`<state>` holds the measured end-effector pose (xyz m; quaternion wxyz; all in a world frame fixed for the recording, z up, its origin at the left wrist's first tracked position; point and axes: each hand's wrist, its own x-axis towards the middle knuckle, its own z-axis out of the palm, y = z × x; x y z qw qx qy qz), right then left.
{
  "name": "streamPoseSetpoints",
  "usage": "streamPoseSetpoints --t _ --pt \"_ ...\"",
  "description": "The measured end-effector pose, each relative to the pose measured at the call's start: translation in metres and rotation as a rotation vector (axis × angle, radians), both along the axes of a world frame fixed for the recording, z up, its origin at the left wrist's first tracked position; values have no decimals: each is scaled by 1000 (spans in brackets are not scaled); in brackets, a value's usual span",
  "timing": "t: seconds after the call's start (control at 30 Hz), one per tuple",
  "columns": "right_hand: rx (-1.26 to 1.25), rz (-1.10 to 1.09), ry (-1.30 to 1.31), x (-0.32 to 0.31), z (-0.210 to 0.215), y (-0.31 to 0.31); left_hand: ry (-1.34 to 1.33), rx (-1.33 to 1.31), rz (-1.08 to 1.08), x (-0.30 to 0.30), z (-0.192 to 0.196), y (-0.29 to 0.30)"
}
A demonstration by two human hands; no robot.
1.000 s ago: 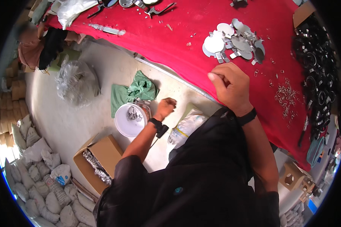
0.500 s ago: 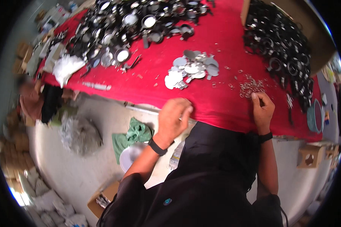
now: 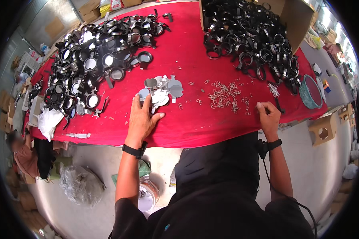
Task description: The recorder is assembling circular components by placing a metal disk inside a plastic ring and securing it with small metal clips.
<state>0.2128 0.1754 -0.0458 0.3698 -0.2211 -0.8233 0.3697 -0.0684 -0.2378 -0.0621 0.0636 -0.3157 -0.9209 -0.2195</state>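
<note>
The left hand (image 3: 141,119) lies flat and open on the red cloth (image 3: 187,127), fingers spread, its fingertips touching the near edge of a small heap of grey metal discs (image 3: 160,89); it grips nothing. The right hand (image 3: 268,115) is curled at the table's near edge, fingers bent inward, and whether it pinches anything cannot be told from here. Between the hands, nearer the right, lies a scatter of small clips (image 3: 226,95).

The discs overlap loosely, so a sideways drag of the open palm could fan them out or push some into the clips, mixing the two lots. The clips sit loose on the cloth; a tug on the fabric by either wrist could shake them toward the edge and onto the floor. The pile of black rings (image 3: 95,63) lies just beyond the left hand, and a reach past the discs could snag a handle and pull several down. A second ring pile (image 3: 251,40) stands farther off, near a teal bowl (image 3: 311,91).
</note>
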Motion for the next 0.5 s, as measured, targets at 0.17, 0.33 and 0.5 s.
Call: streamPoseSetpoints --t 0.17,0.33,0.5 --pt "-93 -23 69 2 -13 27 111 -114 76 -17 8 13" --pt "-187 -79 116 3 -16 23 244 -78 95 20 45 48" --pt "-123 71 -25 -12 -6 7 -85 5 -296 53 53 150"
